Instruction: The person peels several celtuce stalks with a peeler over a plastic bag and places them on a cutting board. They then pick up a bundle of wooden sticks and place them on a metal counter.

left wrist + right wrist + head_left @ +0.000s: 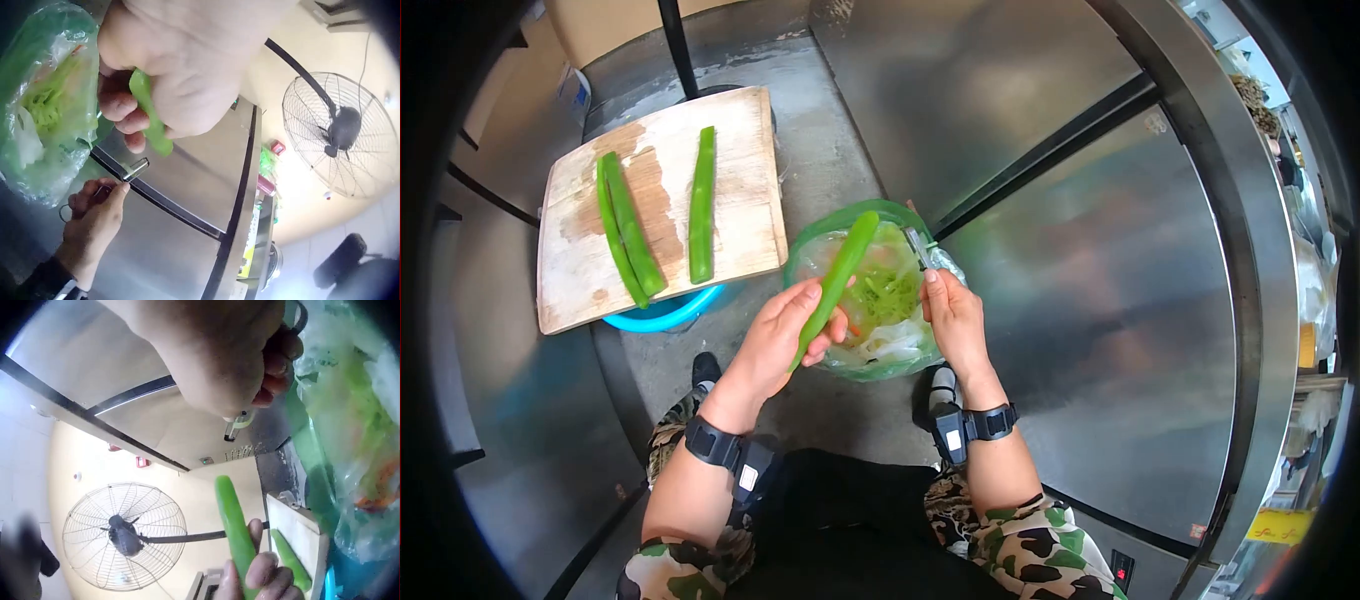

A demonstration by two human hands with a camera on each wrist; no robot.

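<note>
A long green celtuce stem (pixel 840 275) is held in my left hand (pixel 775 335), thumb along one side and fingers curled behind. It slants upward over a green plastic bag (pixel 800 252). My right hand (pixel 955 320) grips a metal peeler (pixel 919 248), its head tilted up just right of the stem and apart from it. A bit of pale green peel clings to the peeler head (pixel 232 430) in the right wrist view. Inside the open bag lie light green peelings (pixel 888 296), some clear plastic and something orange.
At the left, a wooden cutting board (pixel 745 150) bears three more green pieces (pixel 701 210), above a blue basin (pixel 665 318). Tall steel doors (pixel 1100 310) stand close on the right. A wire fan (pixel 344 128) shows behind in the left wrist view.
</note>
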